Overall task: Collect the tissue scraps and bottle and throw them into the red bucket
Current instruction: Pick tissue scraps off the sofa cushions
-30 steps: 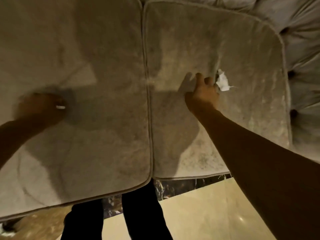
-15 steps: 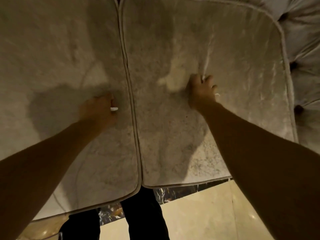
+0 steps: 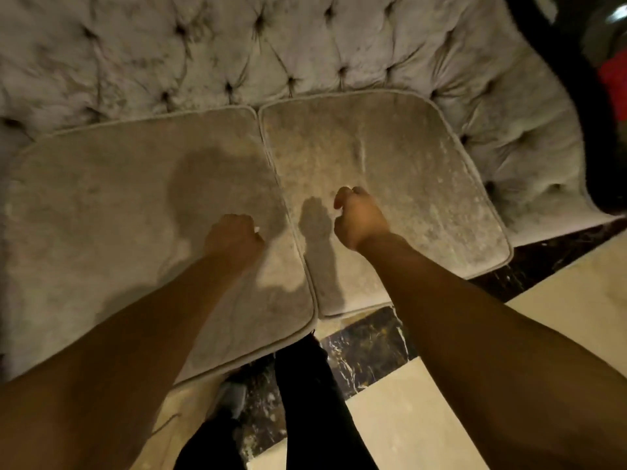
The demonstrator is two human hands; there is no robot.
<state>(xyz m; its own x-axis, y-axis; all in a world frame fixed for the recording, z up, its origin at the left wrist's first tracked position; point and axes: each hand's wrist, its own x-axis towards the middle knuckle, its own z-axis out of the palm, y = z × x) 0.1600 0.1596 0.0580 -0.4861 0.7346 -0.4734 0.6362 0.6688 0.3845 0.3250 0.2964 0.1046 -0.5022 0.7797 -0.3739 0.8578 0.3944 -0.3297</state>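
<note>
My left hand is a closed fist above the left seat cushion, and a small white tip of a tissue scrap pokes out by the thumb. My right hand is a closed fist above the right seat cushion; the scrap it closed on is hidden inside. No loose scraps show on the cushions. A red shape, possibly the bucket, is cut off at the top right edge. No bottle is in view.
The tufted grey sofa back and padded arm surround the seat. A dark curved frame runs down the right side. My black-trousered legs stand on cream and dark marble floor.
My right hand closed over the white scrap on the right cushion and lifted off it. My left hand swung in towards the middle seam. The view pulled back and up, showing the sofa back.
</note>
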